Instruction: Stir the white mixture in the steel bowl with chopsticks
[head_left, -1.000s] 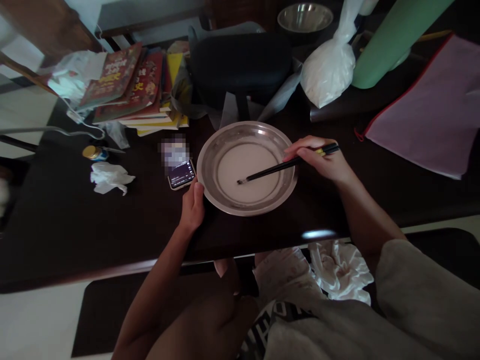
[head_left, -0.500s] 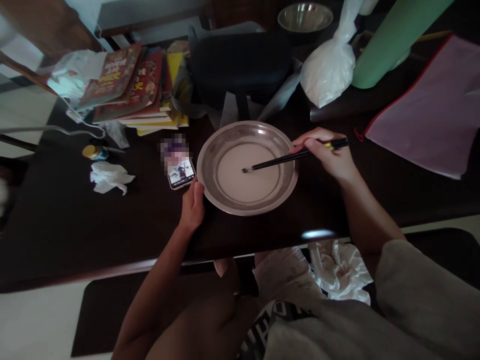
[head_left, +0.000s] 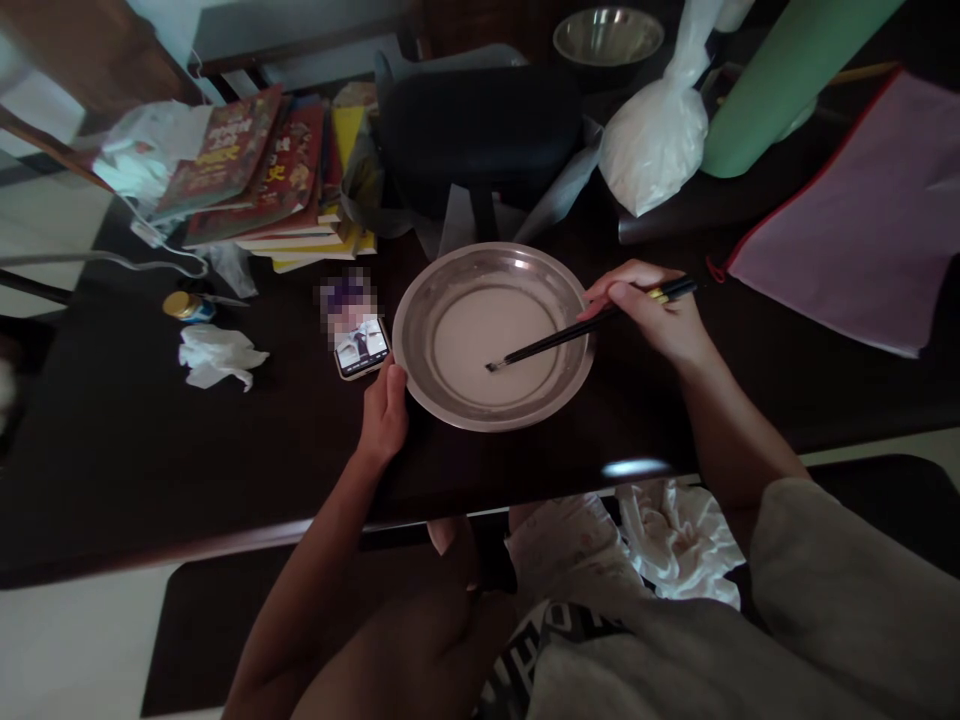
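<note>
My right hand (head_left: 651,315) pinches the black chopsticks (head_left: 577,328), tips dipped in the pale liquid (head_left: 480,345) of the steel dish (head_left: 450,270); my left hand (head_left: 384,412) clasps the dish's near-left rim; a phone (head_left: 361,345) lies just beside it.

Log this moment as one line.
left hand: steadies round steel basin | right hand: black chopsticks in whitish batter
</note>
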